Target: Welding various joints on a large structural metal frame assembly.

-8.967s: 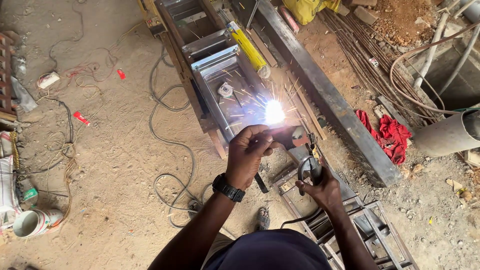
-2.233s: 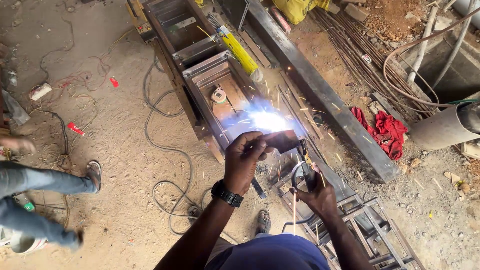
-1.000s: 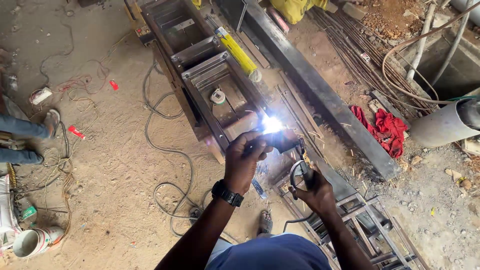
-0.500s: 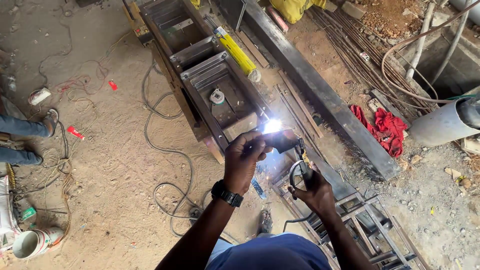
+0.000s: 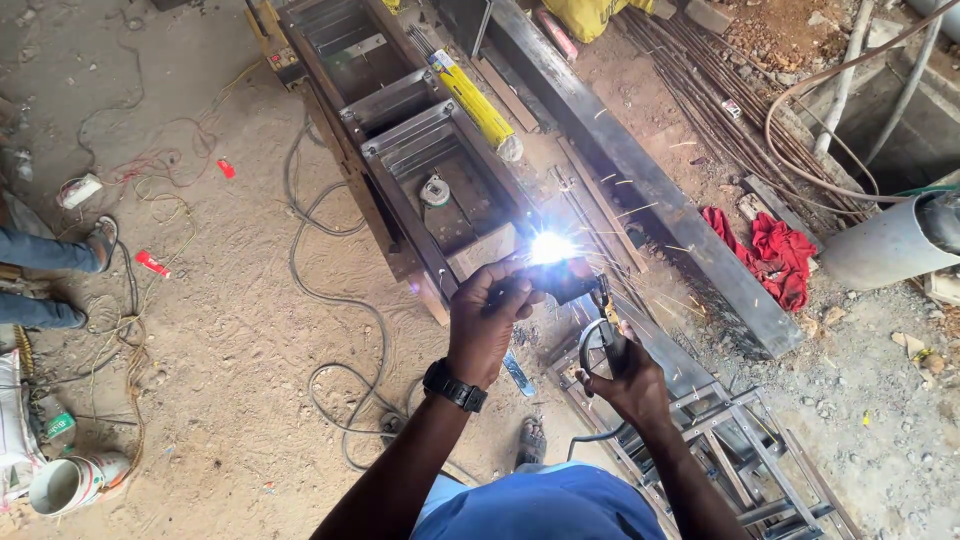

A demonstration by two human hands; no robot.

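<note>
My left hand point(image 5: 488, 322), with a black watch on the wrist, grips a small dark shield plate point(image 5: 563, 281) held just below a bright welding arc point(image 5: 550, 248). My right hand point(image 5: 628, 378) is closed on a welding electrode holder point(image 5: 606, 330), its rod pointing up to the arc. The arc burns at the near corner of a grey steel box frame point(image 5: 400, 150) lying on the sandy ground. Sparks fly off to the right.
A yellow electrode box point(image 5: 470, 95) lies on the frame beside a long dark steel beam point(image 5: 650, 190). Red cloth point(image 5: 775, 250), a grey pipe point(image 5: 890, 245) and rebar lie right. Cables point(image 5: 330, 310) loop left, near another person's legs point(image 5: 50, 280) and a white bucket point(image 5: 65, 482).
Both hands have held their place at the frame corner with the arc burning. The other person walked in from the lower left and now stands at the left edge.
</note>
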